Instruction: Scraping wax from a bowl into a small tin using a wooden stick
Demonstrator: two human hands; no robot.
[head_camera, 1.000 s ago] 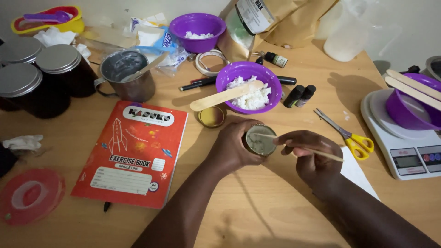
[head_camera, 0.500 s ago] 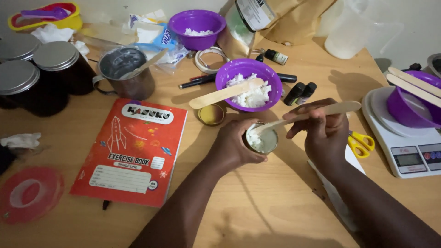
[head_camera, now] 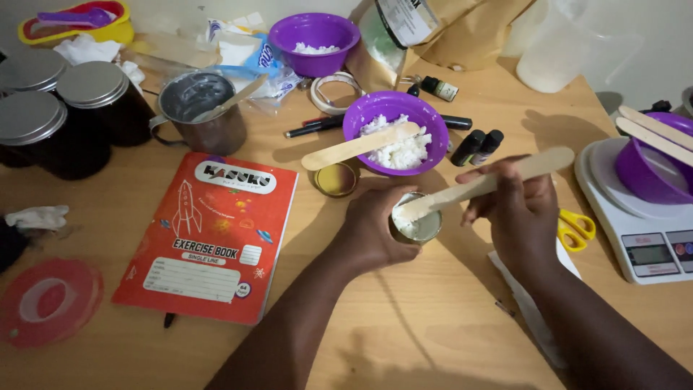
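Left hand (head_camera: pixel 372 235) grips small round tin (head_camera: pixel 416 221) at table centre, white paste inside. Right hand (head_camera: pixel 521 211), at 3 o'clock of tin, pinches flat wooden stick (head_camera: pixel 485 185), tip in paste. Gold lid (head_camera: pixel 336 179) at 10 o'clock. Purple bowl (head_camera: pixel 395 132) at 12 o'clock, second stick (head_camera: pixel 359 146) across rim.

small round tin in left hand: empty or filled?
Filled. The small round tin held by the left hand shows white paste near its rim; the wooden stick dips into it.
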